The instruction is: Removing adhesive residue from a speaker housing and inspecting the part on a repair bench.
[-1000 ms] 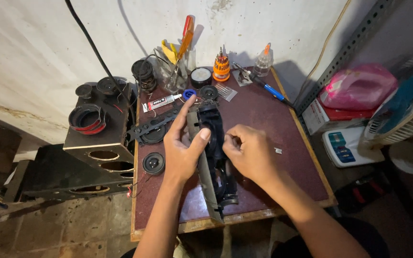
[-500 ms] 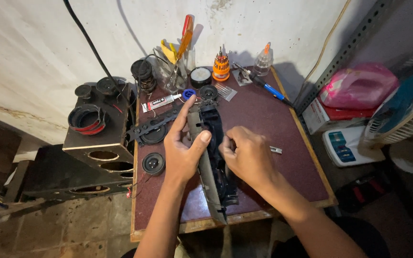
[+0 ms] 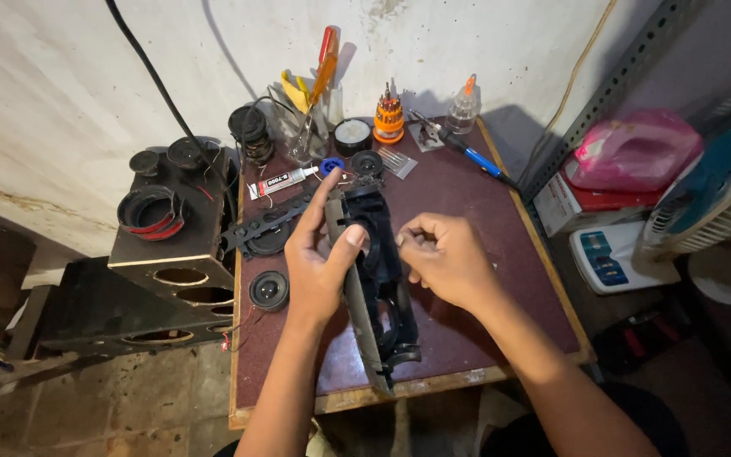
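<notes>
A long black plastic speaker housing (image 3: 380, 288) stands on edge along the middle of a small brown-topped table (image 3: 484, 203). My left hand (image 3: 319, 258) grips its upper part, thumb across the front and index finger pointing up along its left side. My right hand (image 3: 446, 258) is curled with its fingertips pinched together at the housing's right edge; whether something small sits between them I cannot tell. The housing's lower end (image 3: 391, 360) reaches the table's front edge.
A small round speaker (image 3: 269, 290) and a black frame part (image 3: 268, 227) lie left of my hands. A glue tube (image 3: 285, 179), an orange screwdriver set (image 3: 389, 118), a jar of tools (image 3: 310, 101) and a blue-handled tool (image 3: 475, 156) sit at the back. A wooden speaker box (image 3: 175, 245) stands left.
My right hand has drawn in slightly toward the housing's right edge. The left hand keeps the same grip and the housing stays in place.
</notes>
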